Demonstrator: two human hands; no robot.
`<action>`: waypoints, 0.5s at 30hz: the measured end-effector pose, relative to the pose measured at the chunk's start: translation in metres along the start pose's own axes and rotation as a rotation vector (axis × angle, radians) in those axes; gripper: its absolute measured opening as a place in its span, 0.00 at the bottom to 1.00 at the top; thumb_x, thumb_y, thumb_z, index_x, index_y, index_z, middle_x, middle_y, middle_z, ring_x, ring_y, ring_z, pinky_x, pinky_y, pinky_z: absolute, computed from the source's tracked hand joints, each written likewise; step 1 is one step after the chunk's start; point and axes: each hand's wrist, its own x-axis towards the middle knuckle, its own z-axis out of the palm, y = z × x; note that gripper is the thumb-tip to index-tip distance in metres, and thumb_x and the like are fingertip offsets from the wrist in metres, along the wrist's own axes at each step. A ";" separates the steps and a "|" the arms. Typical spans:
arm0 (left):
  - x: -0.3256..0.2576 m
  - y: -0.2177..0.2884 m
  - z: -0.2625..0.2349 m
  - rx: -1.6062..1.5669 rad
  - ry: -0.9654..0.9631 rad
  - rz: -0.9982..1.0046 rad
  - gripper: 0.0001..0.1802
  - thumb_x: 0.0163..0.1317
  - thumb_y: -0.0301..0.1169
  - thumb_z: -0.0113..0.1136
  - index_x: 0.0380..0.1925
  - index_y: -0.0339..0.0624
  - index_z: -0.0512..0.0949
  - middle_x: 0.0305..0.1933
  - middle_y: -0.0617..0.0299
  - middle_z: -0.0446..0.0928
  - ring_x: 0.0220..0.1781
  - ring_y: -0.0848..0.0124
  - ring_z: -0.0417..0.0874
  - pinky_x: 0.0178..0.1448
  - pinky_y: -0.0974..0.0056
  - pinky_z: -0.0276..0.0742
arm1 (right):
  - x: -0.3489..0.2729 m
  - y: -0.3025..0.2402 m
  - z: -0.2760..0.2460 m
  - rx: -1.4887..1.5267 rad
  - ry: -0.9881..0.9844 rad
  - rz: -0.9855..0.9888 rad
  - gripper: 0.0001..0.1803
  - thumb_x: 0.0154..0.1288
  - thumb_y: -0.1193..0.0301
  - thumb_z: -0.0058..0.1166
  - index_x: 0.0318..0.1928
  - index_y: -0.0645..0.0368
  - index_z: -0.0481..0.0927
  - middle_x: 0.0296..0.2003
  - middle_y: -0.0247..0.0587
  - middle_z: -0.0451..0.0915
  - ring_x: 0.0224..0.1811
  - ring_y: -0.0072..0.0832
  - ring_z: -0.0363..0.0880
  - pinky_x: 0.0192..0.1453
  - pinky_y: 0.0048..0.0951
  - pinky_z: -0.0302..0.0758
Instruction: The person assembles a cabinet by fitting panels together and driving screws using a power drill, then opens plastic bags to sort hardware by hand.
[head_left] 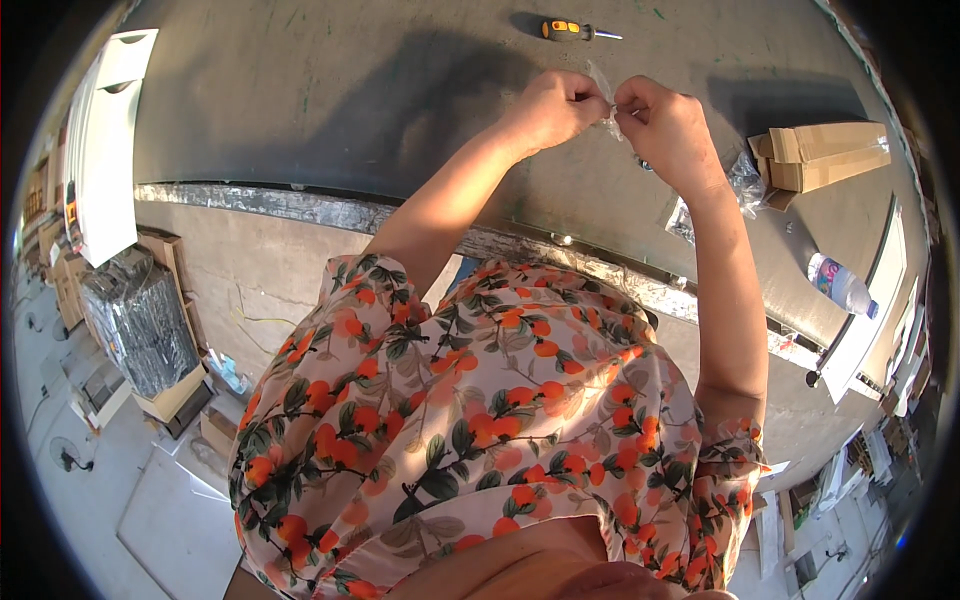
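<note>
Above the dark workbench (300,70), my left hand (562,106) and my right hand (665,128) meet fingertip to fingertip. Both are closed in a pinch on a small clear plastic bag (601,78), whose ends stick out above and below the fingers. Whatever the bag contains cannot be made out. Just beyond my hands lies a screwdriver (570,30) with a yellow and black handle, its shaft toward the right. Beside my right wrist, crumpled clear plastic bags (745,186) rest on the bench, next to a long cardboard box (830,157) with open flaps.
A plastic bottle (842,284) lies on the bench at the right, near a white panel (872,305). Another tall white panel (106,150) is at the far left. Below it sits a stack wrapped in plastic (140,322). The bench's worn front edge (330,208) runs before my body.
</note>
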 end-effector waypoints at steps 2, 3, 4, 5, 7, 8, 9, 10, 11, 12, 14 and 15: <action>0.000 -0.004 0.001 -0.011 0.020 0.024 0.11 0.56 0.33 0.56 0.31 0.36 0.81 0.24 0.65 0.77 0.28 0.78 0.73 0.34 0.69 0.70 | -0.003 0.001 0.000 0.041 0.031 -0.056 0.09 0.50 0.77 0.56 0.35 0.58 0.77 0.27 0.47 0.81 0.31 0.43 0.81 0.37 0.36 0.77; 0.000 -0.003 0.002 -0.024 0.039 0.048 0.11 0.55 0.34 0.56 0.30 0.37 0.81 0.23 0.65 0.76 0.27 0.78 0.73 0.33 0.69 0.69 | -0.004 0.002 0.000 0.041 0.033 -0.055 0.09 0.50 0.77 0.56 0.35 0.58 0.77 0.27 0.47 0.81 0.31 0.43 0.81 0.37 0.36 0.77; 0.000 -0.001 0.002 -0.023 0.037 0.050 0.11 0.55 0.34 0.56 0.30 0.37 0.81 0.23 0.65 0.76 0.27 0.78 0.73 0.33 0.69 0.69 | -0.005 0.004 -0.001 0.027 0.038 -0.061 0.09 0.50 0.77 0.56 0.35 0.58 0.77 0.28 0.46 0.81 0.31 0.42 0.81 0.37 0.36 0.77; -0.001 0.002 0.001 0.014 0.038 0.042 0.11 0.55 0.33 0.56 0.30 0.36 0.81 0.22 0.65 0.76 0.27 0.78 0.72 0.33 0.68 0.69 | -0.006 0.005 -0.001 0.014 0.043 -0.067 0.10 0.50 0.78 0.56 0.36 0.58 0.76 0.28 0.46 0.81 0.32 0.42 0.81 0.37 0.35 0.77; -0.001 0.005 0.001 0.052 0.039 0.041 0.11 0.55 0.33 0.56 0.30 0.36 0.81 0.21 0.65 0.75 0.26 0.78 0.72 0.33 0.68 0.69 | -0.008 0.004 0.000 0.006 0.049 -0.066 0.10 0.50 0.78 0.56 0.36 0.58 0.76 0.29 0.45 0.81 0.32 0.42 0.81 0.37 0.35 0.77; -0.001 0.004 0.002 0.053 0.047 0.057 0.11 0.54 0.33 0.56 0.29 0.35 0.80 0.21 0.65 0.74 0.26 0.78 0.72 0.32 0.68 0.68 | -0.008 0.003 0.001 -0.001 0.050 -0.065 0.09 0.50 0.78 0.56 0.36 0.58 0.76 0.29 0.45 0.81 0.32 0.42 0.81 0.37 0.35 0.77; -0.001 0.003 0.002 0.054 0.055 0.072 0.11 0.54 0.33 0.56 0.29 0.35 0.80 0.20 0.65 0.74 0.26 0.78 0.71 0.32 0.68 0.68 | -0.009 0.004 0.001 -0.002 0.055 -0.066 0.09 0.50 0.78 0.56 0.36 0.58 0.76 0.29 0.45 0.81 0.32 0.42 0.81 0.37 0.35 0.77; -0.002 0.004 0.002 0.056 0.055 0.077 0.11 0.54 0.33 0.56 0.29 0.35 0.80 0.20 0.65 0.74 0.26 0.78 0.71 0.32 0.68 0.68 | -0.009 0.003 0.002 0.012 0.070 -0.048 0.09 0.51 0.77 0.57 0.36 0.58 0.76 0.29 0.45 0.81 0.32 0.41 0.81 0.37 0.35 0.77; -0.003 0.004 0.001 0.055 0.053 0.061 0.11 0.54 0.33 0.56 0.29 0.35 0.80 0.20 0.66 0.73 0.25 0.78 0.70 0.31 0.69 0.67 | -0.010 0.003 0.003 0.025 0.086 -0.031 0.09 0.51 0.77 0.57 0.36 0.58 0.76 0.29 0.44 0.81 0.32 0.41 0.81 0.37 0.35 0.77; -0.003 0.005 0.001 0.053 0.051 0.047 0.11 0.54 0.33 0.56 0.28 0.35 0.80 0.19 0.66 0.73 0.25 0.78 0.70 0.31 0.69 0.67 | -0.012 0.005 0.004 0.023 0.092 -0.034 0.09 0.51 0.77 0.57 0.36 0.58 0.76 0.29 0.44 0.81 0.32 0.41 0.81 0.37 0.35 0.77; -0.004 0.006 0.000 0.007 0.013 0.029 0.10 0.55 0.32 0.56 0.28 0.35 0.80 0.19 0.67 0.72 0.24 0.79 0.69 0.30 0.69 0.66 | -0.016 0.009 0.008 0.069 0.086 -0.031 0.08 0.52 0.77 0.56 0.36 0.57 0.77 0.28 0.44 0.81 0.30 0.37 0.81 0.37 0.32 0.77; -0.005 0.006 -0.001 -0.040 -0.027 0.005 0.10 0.55 0.32 0.55 0.28 0.36 0.80 0.19 0.67 0.72 0.24 0.79 0.68 0.29 0.69 0.66 | -0.018 0.009 0.010 0.069 0.094 -0.036 0.08 0.52 0.77 0.56 0.36 0.57 0.77 0.28 0.44 0.81 0.30 0.37 0.81 0.37 0.32 0.77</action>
